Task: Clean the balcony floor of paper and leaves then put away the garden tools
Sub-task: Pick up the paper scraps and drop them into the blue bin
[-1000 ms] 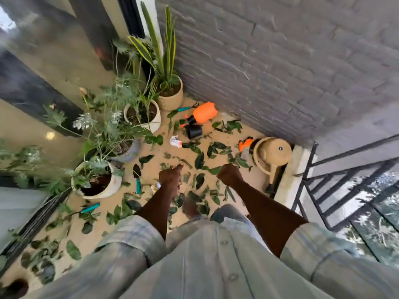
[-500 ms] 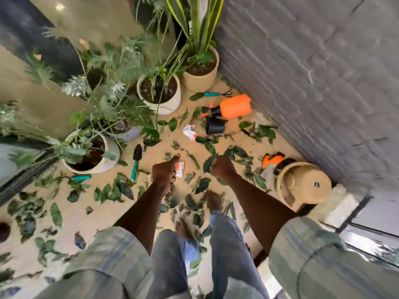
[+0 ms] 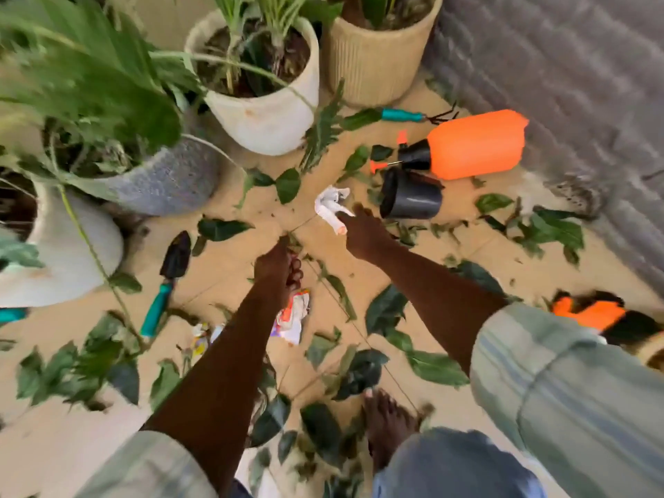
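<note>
Pinching crumpled white paper (image 3: 332,204), the right hand (image 3: 363,233) nears an empty black pot (image 3: 409,199) (left hand (image 3: 275,269) grips a leaf).

Right hand (image 3: 363,233) hiding part of white paper (image 3: 330,204), left-edge trowel handle (image 3: 12,314) cut off

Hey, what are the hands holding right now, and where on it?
The right hand pinches the white crumpled paper at its near end. The left hand has its fingers curled, seemingly on a leaf, but blur makes that unclear.
</note>
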Demonstrator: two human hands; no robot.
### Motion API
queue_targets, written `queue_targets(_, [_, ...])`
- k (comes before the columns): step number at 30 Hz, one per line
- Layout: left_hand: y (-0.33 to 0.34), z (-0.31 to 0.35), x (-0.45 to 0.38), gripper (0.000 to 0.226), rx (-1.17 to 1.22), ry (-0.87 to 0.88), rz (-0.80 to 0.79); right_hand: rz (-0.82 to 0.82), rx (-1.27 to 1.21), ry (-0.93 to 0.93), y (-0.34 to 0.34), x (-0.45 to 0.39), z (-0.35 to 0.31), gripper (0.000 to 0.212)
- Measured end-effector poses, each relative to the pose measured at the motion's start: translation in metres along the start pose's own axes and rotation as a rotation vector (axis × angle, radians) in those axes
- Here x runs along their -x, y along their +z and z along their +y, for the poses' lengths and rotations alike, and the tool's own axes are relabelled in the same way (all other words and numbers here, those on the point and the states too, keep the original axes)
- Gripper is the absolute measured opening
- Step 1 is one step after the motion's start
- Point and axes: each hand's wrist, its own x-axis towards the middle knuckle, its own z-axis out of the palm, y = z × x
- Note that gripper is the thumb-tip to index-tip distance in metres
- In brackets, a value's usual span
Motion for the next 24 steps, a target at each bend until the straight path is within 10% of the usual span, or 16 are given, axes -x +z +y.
queue_targets(12, [-0.026, -0.023, -0.083, 0.025, 0.142, 0.096, -0.164, 0.236, 0.228, -0.166, 0.063, -0.075, -0.011, 0.031])
queue_targets(20, [-0.052, -0.047, -0.072, 0.017, 0.29, 0.088, -0.263, 0.377, -0.846, -0.003, 0.045, -0.02, -0.054, 0.024])
queue_targets(24, [-0.069, -0.031, -0.051, 0.07, 0.341, 0.03, -0.439, 0.206, -0.968, -0.088, 0.055, 0.019, -0.107, 0.019])
